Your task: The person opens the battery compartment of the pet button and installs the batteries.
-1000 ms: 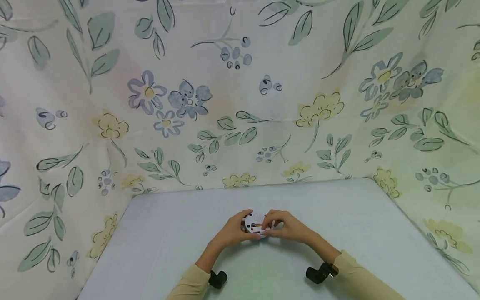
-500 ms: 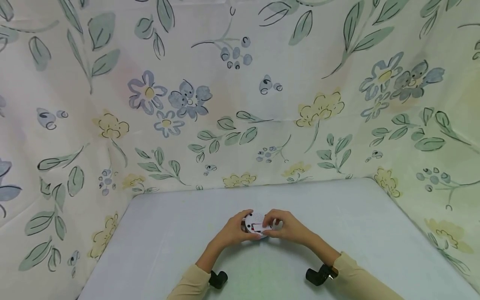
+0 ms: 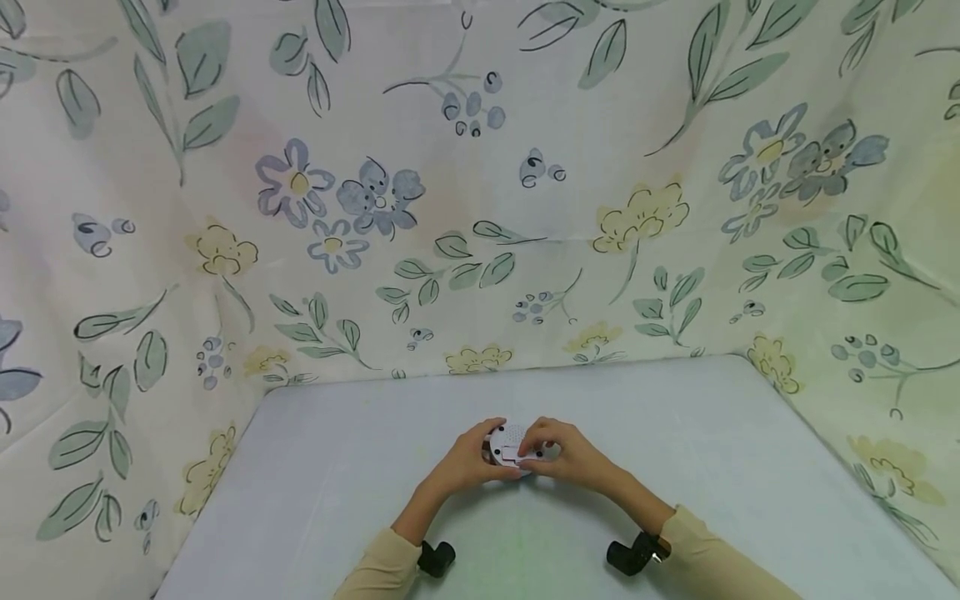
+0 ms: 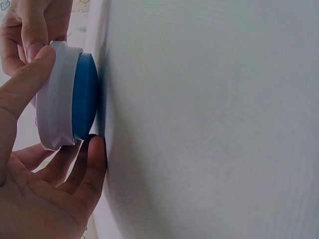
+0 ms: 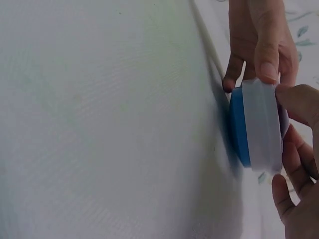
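Note:
A round white battery-powered device [image 3: 513,435], with small speaker holes and dark screw or foot spots, lies face down on the table. Its blue dome part [image 4: 85,97] points toward the tabletop in the left wrist view. My left hand [image 3: 467,458] grips the white rim [image 5: 263,127] from the left, thumb near and fingers around the far side. On the upturned face, my right hand [image 3: 567,450] has thumb and curled fingers on a small white battery cover [image 3: 511,454]. The cover lies over the battery slot, and my right fingers partly hide it.
A white cloth-covered table [image 3: 360,467] spreads around both hands. Behind and at the sides hangs a floral curtain [image 3: 480,192]. A black wrist camera is strapped to the left wrist [image 3: 436,559] and another to the right wrist [image 3: 630,557].
The battery cover has come over the slot, hiding the batteries that showed earlier. My right hand has shifted slightly left with it. My left hand keeps its grip on the device.

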The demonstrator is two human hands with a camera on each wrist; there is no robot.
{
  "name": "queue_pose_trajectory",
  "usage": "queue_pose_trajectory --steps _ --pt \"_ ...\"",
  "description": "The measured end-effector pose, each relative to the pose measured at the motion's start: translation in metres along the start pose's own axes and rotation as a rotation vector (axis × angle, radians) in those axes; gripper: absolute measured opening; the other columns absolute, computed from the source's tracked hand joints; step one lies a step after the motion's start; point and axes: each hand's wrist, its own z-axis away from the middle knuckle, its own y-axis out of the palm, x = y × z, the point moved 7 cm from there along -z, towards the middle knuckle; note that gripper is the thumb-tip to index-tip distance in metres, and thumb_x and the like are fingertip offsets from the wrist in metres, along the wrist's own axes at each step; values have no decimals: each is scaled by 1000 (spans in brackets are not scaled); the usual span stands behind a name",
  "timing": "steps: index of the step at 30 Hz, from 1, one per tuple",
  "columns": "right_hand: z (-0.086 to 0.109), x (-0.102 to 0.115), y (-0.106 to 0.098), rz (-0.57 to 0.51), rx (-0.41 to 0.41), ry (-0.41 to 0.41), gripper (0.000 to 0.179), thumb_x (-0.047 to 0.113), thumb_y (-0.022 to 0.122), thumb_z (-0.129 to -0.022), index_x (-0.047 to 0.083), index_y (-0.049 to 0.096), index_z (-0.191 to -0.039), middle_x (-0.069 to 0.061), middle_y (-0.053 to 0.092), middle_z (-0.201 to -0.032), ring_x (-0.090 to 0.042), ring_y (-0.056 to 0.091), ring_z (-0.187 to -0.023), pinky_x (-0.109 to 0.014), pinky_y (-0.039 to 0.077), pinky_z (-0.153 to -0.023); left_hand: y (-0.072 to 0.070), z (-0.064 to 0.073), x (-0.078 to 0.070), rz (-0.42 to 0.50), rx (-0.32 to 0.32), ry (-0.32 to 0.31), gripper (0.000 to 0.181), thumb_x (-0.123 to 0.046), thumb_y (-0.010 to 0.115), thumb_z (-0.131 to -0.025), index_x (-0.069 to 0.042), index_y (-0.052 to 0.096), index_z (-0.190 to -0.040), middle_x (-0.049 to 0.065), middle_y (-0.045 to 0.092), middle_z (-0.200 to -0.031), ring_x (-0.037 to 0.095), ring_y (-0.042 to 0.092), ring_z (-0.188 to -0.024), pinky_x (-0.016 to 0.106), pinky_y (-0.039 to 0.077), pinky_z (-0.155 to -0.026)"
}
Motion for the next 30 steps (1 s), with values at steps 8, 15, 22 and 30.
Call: queue_pose_trajectory --steps 8,15,22,30 --pt "-7 1 0 17 5 49 9 19 82 -89 17 76 -95 6 67 -96 -18 60 -86 -38 51 -74 -3 2 -4 -15 -12 11 85 -32 87 -82 1 44 -148 19 51 -143 31 54 -120 49 45 -97" --pt "-11 -8 0 1 30 243 26 20 87 -83 14 73 -105 -1 63 -105 -22 56 -93 -40 48 -79 -3 3 -4 -7 -17 10 84 -32 87 -83 0 45 -148 18 52 -143 31 54 -122 49 44 -97" --pt "-5 -25 5 -165 59 500 79 24 90 -80 5 49 -146 -17 50 -139 -34 52 -120 -50 45 -96 2 4 -1 -23 -20 12 84 -30 88 -82 2 45 -146 20 51 -144 33 51 -127 52 42 -101" --pt "-7 -26 9 -309 79 502 72 13 88 -80 1 53 -142 -12 57 -132 -27 55 -108 -39 45 -90 3 4 -3 1 -14 12 83 -26 87 -84 4 42 -146 20 49 -144 31 50 -126 52 40 -103"
